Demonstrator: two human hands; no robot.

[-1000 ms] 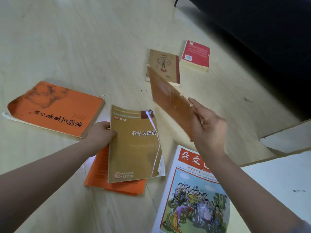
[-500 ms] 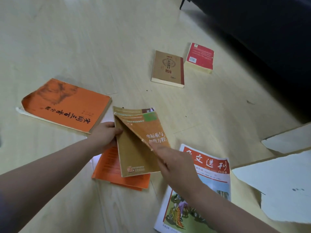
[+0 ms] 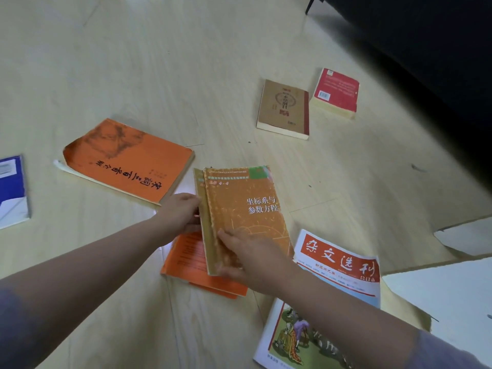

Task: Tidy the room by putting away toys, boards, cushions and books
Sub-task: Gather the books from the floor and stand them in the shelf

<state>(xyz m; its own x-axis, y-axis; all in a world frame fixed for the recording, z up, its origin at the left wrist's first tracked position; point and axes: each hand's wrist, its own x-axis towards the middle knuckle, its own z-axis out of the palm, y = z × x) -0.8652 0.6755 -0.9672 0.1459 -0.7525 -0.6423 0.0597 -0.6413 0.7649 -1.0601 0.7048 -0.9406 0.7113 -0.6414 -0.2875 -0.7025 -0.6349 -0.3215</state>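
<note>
An orange-brown thin book [image 3: 247,206] lies on top of an ochre book [image 3: 199,203], and both sit on an orange book [image 3: 189,262] on the floor. My left hand [image 3: 181,211] grips the left edge of the ochre book. My right hand [image 3: 250,259] rests flat on the lower part of the orange-brown cover, fingers spread. A large orange book [image 3: 127,161] lies to the left. Farther back are a brown book [image 3: 285,107] and a red book [image 3: 335,93]. A magazine [image 3: 338,267] lies under my right forearm.
A blue book [image 3: 12,190] shows at the left edge. White boards [image 3: 452,296] lie on the floor at the right. Dark furniture [image 3: 426,62] fills the top right corner. Pale wooden floor [image 3: 159,62] stretches behind the books.
My right hand brought the orange-brown book down from mid-air and laid it flat on the ochre book. My left hand stayed at the stack's left edge.
</note>
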